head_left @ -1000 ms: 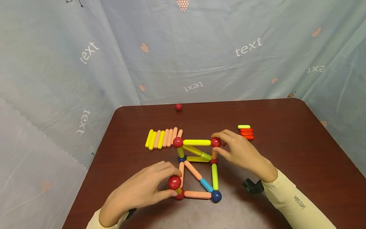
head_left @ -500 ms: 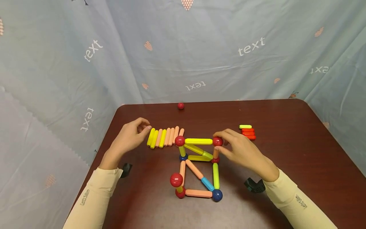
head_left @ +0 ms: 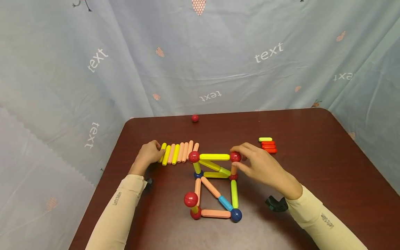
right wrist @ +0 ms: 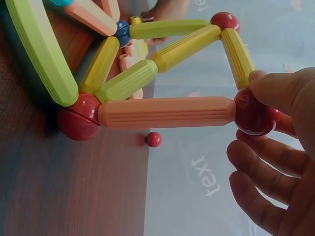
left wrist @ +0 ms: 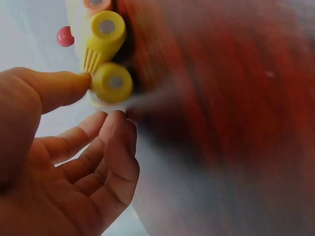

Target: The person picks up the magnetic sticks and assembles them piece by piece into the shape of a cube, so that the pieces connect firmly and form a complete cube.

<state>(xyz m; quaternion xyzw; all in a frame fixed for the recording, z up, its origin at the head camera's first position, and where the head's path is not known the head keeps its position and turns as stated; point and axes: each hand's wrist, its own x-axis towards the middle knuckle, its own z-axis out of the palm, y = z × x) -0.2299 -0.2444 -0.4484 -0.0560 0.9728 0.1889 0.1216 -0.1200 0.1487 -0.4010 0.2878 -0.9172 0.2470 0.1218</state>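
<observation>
My left hand [head_left: 148, 154] is at the left end of a row of magnetic rods. In the left wrist view its thumb and fingertips pinch the outermost yellow magnetic rod [left wrist: 115, 83], beside a second yellow rod [left wrist: 108, 27]. My right hand [head_left: 260, 166] holds the red ball [head_left: 235, 156] at the upper right corner of a ball-and-rod frame, thumb on one side and fingers behind. From that ball a yellow rod [head_left: 214, 157] runs to another red ball [head_left: 194, 157]; a peach rod [right wrist: 167, 112] goes down to a lower red ball [right wrist: 79, 117]. At the front left, a red ball [head_left: 191, 199] tops a short upright.
Peach and yellow rods [head_left: 182, 152] lie side by side behind the frame's left part. One loose red ball [head_left: 195, 118] sits near the table's back edge. Several short red rods [head_left: 269, 147] and a yellow-green one [head_left: 265, 139] lie at right. A curtain [head_left: 200, 62] hangs behind the table.
My left hand has let go of the front left upright, moved back to the row of rods and taken hold of the end one. My right hand stays on its red ball.
</observation>
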